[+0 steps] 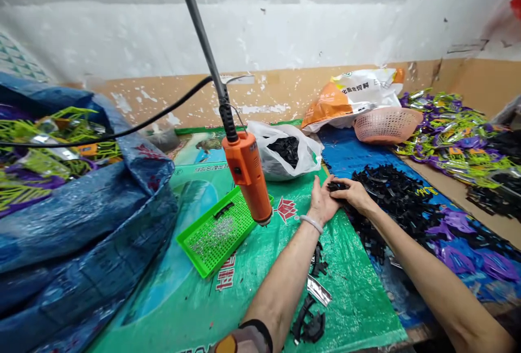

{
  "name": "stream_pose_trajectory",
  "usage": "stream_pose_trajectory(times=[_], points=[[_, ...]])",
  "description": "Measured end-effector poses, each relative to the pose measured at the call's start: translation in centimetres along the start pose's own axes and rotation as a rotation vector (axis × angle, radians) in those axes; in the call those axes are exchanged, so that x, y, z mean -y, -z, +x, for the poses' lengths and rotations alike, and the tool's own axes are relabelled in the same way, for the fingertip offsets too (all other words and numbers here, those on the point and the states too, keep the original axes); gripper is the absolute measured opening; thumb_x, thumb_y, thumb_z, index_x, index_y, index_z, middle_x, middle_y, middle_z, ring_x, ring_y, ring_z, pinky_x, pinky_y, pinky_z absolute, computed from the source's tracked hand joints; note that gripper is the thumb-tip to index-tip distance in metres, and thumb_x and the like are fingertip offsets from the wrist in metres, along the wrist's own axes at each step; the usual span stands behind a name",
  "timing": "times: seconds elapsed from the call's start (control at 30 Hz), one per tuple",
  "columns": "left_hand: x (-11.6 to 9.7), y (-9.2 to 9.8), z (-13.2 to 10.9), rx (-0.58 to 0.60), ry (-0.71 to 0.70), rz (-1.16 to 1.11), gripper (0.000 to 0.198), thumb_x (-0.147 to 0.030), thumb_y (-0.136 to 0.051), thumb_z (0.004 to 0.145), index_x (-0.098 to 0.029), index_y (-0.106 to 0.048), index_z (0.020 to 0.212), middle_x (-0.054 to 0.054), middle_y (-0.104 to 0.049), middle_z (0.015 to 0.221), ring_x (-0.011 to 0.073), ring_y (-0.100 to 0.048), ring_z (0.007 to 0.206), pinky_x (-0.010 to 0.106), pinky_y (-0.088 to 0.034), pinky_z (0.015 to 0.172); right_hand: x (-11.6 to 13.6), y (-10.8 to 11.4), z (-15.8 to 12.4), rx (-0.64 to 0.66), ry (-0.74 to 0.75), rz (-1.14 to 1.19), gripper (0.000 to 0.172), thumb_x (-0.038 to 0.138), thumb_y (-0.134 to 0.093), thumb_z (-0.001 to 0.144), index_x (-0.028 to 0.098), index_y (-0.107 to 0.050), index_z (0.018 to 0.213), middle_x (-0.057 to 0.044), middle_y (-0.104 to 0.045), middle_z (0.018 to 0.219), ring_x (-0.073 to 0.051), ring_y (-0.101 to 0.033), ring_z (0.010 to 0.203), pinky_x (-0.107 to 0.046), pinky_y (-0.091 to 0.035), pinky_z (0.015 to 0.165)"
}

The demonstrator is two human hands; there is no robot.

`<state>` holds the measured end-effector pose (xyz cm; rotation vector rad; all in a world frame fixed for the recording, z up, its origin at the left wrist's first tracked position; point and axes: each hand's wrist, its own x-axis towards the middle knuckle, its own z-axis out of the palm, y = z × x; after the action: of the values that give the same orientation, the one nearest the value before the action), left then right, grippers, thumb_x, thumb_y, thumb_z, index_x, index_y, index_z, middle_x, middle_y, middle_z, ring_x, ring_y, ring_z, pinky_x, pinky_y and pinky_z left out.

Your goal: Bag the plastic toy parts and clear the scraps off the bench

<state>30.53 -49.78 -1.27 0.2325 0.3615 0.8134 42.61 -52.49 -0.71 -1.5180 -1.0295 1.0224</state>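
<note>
My left hand (323, 202) is turned palm up with its fingers stretched out, at the edge of the green sheet (260, 298). Close beside it, my right hand (355, 195) pinches a small black plastic part (335, 186) over the left fingers. Whether the part touches the left palm I cannot tell. To the right spreads a pile of black plastic parts (391, 190) on a blue sheet (342, 149). More black pieces (313, 327) and a shiny silver strip (319, 290) lie by my left forearm.
An orange electric screwdriver (247, 176) hangs above a green basket (203, 269) of small screws (217, 233). Behind stand a white bag (268, 165) of black parts and a pink basket (386, 125). Purple-green pieces (451, 136) heap at right; a blue sack (81, 250) stands left.
</note>
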Motion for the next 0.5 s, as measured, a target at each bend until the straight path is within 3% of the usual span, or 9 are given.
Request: stream_pose_trajectory(times=[0.13,0.27,0.37,0.43,0.5], points=[[-0.5,0.4,-0.2,0.085,0.023,0.01,0.062,-0.071,-0.032,0.094,-0.022,-0.062,0.119,0.008,-0.066,0.097,0.0241,-0.063,0.08,0.049,-0.052,0.084,1.7,1.5,-0.6,0.018,-0.067,0.123,0.063,0.031,-0.085,0.048,0.019,-0.075,0.109,-0.004,-0.076,0.091,-0.018,-0.067,0.07,-0.028,-0.052,0.064],[-0.9,1.1,0.2,-0.062,0.003,0.029,0.059,-0.071,-0.032,0.094,-0.023,-0.061,0.112,0.01,-0.067,0.106,0.0271,-0.065,0.088,0.048,-0.052,0.084,5.7,1.1,1.3,-0.008,0.12,-0.024,0.058,0.031,-0.083,0.053,0.02,-0.076,0.11,-0.003,-0.075,0.089,-0.017,-0.065,0.068,-0.027,-0.049,0.059],[-1.1,1.4,0.7,-0.138,0.003,0.058,0.054,-0.065,-0.032,0.096,-0.021,-0.06,0.112,0.014,-0.066,0.116,0.0272,-0.066,0.094,0.041,-0.054,0.078,10.0,-2.4,4.9,0.053,0.355,-0.309,0.052,0.026,-0.079,0.06,0.019,-0.077,0.111,-0.002,-0.075,0.093,-0.019,-0.067,0.08,-0.029,-0.051,0.072],[-1.1,1.6,1.1,-0.13,0.01,0.082,0.054,-0.063,-0.033,0.096,-0.019,-0.06,0.112,0.015,-0.066,0.114,0.0252,-0.066,0.09,0.036,-0.053,0.072,12.6,-6.2,7.5,0.122,0.464,-0.56,0.046,0.022,-0.078,0.063,0.021,-0.078,0.109,-0.001,-0.075,0.095,-0.022,-0.067,0.091,-0.029,-0.05,0.081],[-1.0,1.8,1.4,-0.109,-0.003,0.138,0.05,-0.059,-0.037,0.097,-0.017,-0.061,0.111,0.014,-0.067,0.108,0.0233,-0.065,0.085,0.034,-0.053,0.068,14.6,-10.7,9.6,0.2,0.466,-0.757,0.039,0.017,-0.078,0.064,0.02,-0.08,0.103,-0.003,-0.075,0.093,-0.025,-0.067,0.097,-0.031,-0.049,0.086]])
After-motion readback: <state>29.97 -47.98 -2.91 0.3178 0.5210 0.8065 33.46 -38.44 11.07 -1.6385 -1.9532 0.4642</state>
